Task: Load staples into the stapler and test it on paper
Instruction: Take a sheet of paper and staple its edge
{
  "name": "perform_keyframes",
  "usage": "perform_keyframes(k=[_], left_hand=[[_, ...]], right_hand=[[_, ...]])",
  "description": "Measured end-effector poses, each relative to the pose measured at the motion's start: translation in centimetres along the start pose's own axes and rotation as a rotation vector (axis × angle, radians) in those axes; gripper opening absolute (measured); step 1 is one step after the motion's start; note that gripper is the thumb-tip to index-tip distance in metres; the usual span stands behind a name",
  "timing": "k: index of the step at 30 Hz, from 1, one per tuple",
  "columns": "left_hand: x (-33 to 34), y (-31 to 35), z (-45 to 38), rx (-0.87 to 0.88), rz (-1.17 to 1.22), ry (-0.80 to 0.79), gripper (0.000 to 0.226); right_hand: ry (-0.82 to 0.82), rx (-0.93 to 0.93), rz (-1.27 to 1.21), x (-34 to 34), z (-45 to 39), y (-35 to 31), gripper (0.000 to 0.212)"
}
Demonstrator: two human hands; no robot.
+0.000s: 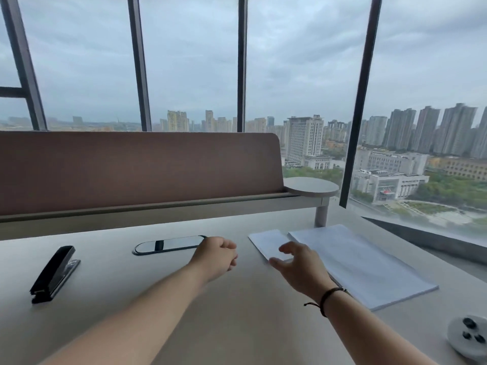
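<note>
The right hand (300,270) reaches, fingers (288,248) spread, for the small sheet (266,242); it should pinch one edge. The left hand (216,255) hovers loosely curled, empty. The stapler (54,273) lies well apart.

Black stapler (54,273) lies closed far left; white paper (361,262) right

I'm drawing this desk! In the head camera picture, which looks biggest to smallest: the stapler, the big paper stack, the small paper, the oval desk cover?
1. Big paper stack
2. Stapler
3. Oval desk cover and small paper: they look about alike, and the right hand hides part of the paper, so I won't rank them.
</note>
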State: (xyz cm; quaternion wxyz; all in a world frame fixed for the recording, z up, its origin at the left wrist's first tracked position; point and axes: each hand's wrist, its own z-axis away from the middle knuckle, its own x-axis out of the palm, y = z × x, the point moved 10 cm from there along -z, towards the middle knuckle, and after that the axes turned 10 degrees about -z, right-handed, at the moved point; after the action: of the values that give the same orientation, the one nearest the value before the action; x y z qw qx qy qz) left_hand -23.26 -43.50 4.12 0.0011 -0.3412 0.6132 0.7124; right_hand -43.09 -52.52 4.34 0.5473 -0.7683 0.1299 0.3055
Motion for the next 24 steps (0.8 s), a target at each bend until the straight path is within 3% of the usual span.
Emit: perform_keyframes(k=[5,9,13,19,22,24], left_hand=[[5.1,-2.6,-4.8,-0.177,0.205,-0.048,0.012],[6.8,-3.3,-7.2,-0.271,0.335,-0.016,0.019],[7.5,-3.4,-8.2,-0.318,0.376,-0.018,0.012],[8.2,-2.8,-8.0,-0.320,0.396,-0.037,0.012],[8.6,-2.2,-8.0,-0.284,0.423,-0.058,0.017],[8.6,-1.7,-7.6,-0.273,0.481,-0.076,0.022]], right_hand=[[-0.051,-0.030,0.205,3.0,-3.9,1.8,0.057],[-0.014,-0.146,0.360,4.2,-5.2,1.8,0.031],[0.039,-0.234,0.446,4.5,-5.4,1.4,0.037],[0.091,-0.292,0.482,3.9,-5.2,0.5,0.026],[0.268,-0.482,0.590,2.8,-4.5,-1.6,0.035],[0.281,-0.613,0.591,3.0,-3.6,-2.9,0.020]])
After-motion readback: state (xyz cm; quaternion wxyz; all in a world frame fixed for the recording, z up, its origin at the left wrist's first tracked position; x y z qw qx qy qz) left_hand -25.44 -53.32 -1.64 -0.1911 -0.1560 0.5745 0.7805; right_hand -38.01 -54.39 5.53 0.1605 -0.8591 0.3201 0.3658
